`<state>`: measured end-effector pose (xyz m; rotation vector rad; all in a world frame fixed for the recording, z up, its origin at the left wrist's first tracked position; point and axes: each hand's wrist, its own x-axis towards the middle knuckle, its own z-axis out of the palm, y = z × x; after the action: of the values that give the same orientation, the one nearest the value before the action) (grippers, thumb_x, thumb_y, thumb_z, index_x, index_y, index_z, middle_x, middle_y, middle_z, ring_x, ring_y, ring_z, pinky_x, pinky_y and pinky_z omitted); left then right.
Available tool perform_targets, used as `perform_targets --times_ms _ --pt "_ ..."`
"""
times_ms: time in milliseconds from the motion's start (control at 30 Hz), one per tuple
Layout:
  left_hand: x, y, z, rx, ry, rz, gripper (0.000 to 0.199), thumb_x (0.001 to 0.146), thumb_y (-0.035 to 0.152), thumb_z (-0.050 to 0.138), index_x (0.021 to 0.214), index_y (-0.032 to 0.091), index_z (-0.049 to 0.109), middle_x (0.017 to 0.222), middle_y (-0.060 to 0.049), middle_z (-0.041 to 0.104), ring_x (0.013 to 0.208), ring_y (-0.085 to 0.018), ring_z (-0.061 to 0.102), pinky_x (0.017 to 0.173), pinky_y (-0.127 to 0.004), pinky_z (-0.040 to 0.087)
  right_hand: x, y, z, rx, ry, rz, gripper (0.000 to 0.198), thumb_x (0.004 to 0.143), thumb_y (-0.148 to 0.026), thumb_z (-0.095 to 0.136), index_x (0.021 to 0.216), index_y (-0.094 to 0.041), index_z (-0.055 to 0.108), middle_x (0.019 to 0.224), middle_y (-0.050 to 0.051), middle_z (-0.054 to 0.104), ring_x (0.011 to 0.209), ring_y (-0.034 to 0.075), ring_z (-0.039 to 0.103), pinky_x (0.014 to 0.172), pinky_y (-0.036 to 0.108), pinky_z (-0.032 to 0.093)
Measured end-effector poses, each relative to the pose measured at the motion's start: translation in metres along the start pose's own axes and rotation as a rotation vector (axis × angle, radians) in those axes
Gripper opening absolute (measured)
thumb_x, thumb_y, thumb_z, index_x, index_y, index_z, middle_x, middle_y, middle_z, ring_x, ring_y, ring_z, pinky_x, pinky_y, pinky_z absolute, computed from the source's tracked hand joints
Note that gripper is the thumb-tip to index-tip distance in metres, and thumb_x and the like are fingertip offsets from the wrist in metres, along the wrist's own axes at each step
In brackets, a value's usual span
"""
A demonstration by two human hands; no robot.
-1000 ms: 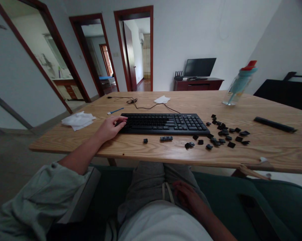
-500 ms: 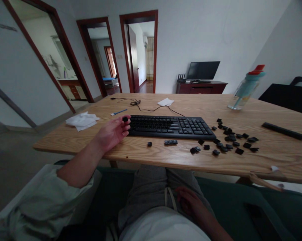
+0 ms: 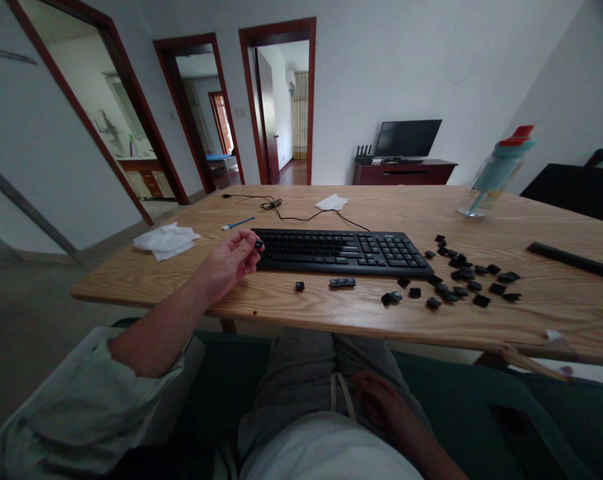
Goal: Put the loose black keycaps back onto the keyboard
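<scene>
A: Anything obscured? Clock centred on the keyboard [image 3: 331, 252], twelve at the far wall [image 3: 361, 67].

B: Keyboard's left end partly covered by the left hand [image 3: 226, 263]. Right hand [image 3: 379, 402] at half past five, in shadow over the grey trousers [image 3: 286, 387], fingers loosely bent; cannot tell whether it holds anything. Dark slab [image 3: 516, 427] on the green sofa [image 3: 446, 377] at four, too dim to name. Black furniture [image 3: 576, 195] near three, cut off by the edge.

A: Surface and room?

B: Pale wood-grain table [image 3: 131, 283]. Crumpled white tissue [image 3: 166, 240] at nine; small blue-handled brush [image 3: 241, 223] near half past nine; coiled black cable [image 3: 271, 205] at ten; lone keycap [image 3: 300, 286] at eight; second tissue [image 3: 332, 201] near twelve; short row of keycaps [image 3: 342, 283] at six; scattered keycaps [image 3: 465, 273] just past three; red-capped bottle [image 3: 501, 163] at two; black bar [image 3: 574, 261] at three. Beyond: three red-brown door frames [image 3: 281, 30], ten to eleven; flat screen [image 3: 409, 139] on a dark-red cabinet [image 3: 406, 173] at one.

A: The piece in hand?

B: Left hand pinching one black keycap [image 3: 259, 245] between thumb and fingers. Keycap lies at two o'clock from the palm, by the keyboard's left end; contact with the keyboard unclear.
</scene>
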<state>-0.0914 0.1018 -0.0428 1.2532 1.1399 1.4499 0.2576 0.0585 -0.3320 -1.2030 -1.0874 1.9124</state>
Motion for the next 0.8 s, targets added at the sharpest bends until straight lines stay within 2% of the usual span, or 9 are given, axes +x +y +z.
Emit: perform_targets --times_ms 133,233,300,367,433,500,667,800 --pt "-0.006 0.001 0.008 -0.022 0.070 -0.054 0.031 0.084 0.042 0.071 0.089 0.019 0.050 0.088 -0.002 0.063 0.058 -0.007 0.047 0.049 -0.018 0.032 -0.001 -0.003 0.001 0.108 -0.031 0.049 0.034 0.073 -0.051 0.076 0.093 -0.024 0.071 0.072 0.000 0.058 0.049 0.007 0.034 0.046 0.023 0.018" --pt "-0.009 -0.004 0.015 0.060 0.107 -0.020 0.025 0.085 0.040 0.066 0.089 0.018 0.053 0.087 -0.003 0.064 0.057 -0.008 0.046 0.049 -0.020 0.030 -0.003 -0.003 0.002 0.101 -0.023 0.047 0.034 0.073 -0.051 0.076 0.093 -0.024 0.070 0.072 0.000 0.058 0.050 0.007 0.035 0.046 0.023 0.019" --pt "-0.009 -0.008 0.017 0.264 0.113 0.059 0.025 0.085 0.041 0.066 0.088 0.017 0.058 0.086 -0.004 0.065 0.061 -0.010 0.048 0.052 -0.022 0.034 -0.003 -0.003 0.002 0.099 -0.012 0.047 0.034 0.073 -0.050 0.075 0.094 -0.023 0.070 0.072 0.000 0.058 0.051 0.007 0.036 0.047 0.023 0.020" --pt "-0.010 -0.011 0.016 0.570 0.099 0.160 0.025 0.086 0.042 0.065 0.086 0.017 0.063 0.081 -0.004 0.065 0.064 -0.013 0.052 0.057 -0.026 0.039 -0.003 -0.001 0.001 0.106 -0.017 0.046 0.034 0.074 -0.050 0.074 0.095 -0.024 0.070 0.073 0.000 0.057 0.051 0.007 0.035 0.047 0.023 0.018" --pt "-0.011 -0.012 0.014 0.845 0.054 0.244 0.025 0.087 0.042 0.064 0.087 0.018 0.067 0.079 -0.004 0.065 0.066 -0.015 0.054 0.062 -0.028 0.042 -0.001 0.001 0.000 0.111 -0.029 0.043 0.033 0.075 -0.050 0.074 0.095 -0.024 0.070 0.073 0.000 0.057 0.051 0.007 0.035 0.047 0.023 0.018" --pt "-0.013 -0.010 0.011 1.009 -0.006 0.299 0.025 0.089 0.041 0.061 0.095 0.019 0.070 0.084 -0.004 0.067 0.069 -0.016 0.056 0.065 -0.030 0.045 0.000 0.002 -0.001 0.108 -0.028 0.042 0.032 0.076 -0.050 0.073 0.094 -0.024 0.070 0.073 0.000 0.057 0.051 0.007 0.036 0.047 0.023 0.019" --pt "-0.014 -0.007 0.011 1.225 -0.186 0.389 0.034 0.090 0.034 0.057 0.118 0.020 0.069 0.111 -0.008 0.068 0.096 -0.022 0.063 0.086 -0.034 0.050 0.001 0.002 -0.002 0.102 -0.040 0.030 0.032 0.076 -0.048 0.073 0.095 -0.023 0.069 0.074 0.000 0.058 0.051 0.007 0.036 0.047 0.024 0.020" --pt "-0.012 -0.008 0.021 1.343 -0.317 0.391 0.038 0.093 0.035 0.054 0.127 0.023 0.068 0.117 -0.007 0.065 0.106 -0.023 0.062 0.096 -0.035 0.048 0.000 0.002 -0.002 0.113 -0.033 0.047 0.033 0.076 -0.049 0.073 0.096 -0.023 0.068 0.072 -0.001 0.057 0.051 0.007 0.035 0.048 0.023 0.018"
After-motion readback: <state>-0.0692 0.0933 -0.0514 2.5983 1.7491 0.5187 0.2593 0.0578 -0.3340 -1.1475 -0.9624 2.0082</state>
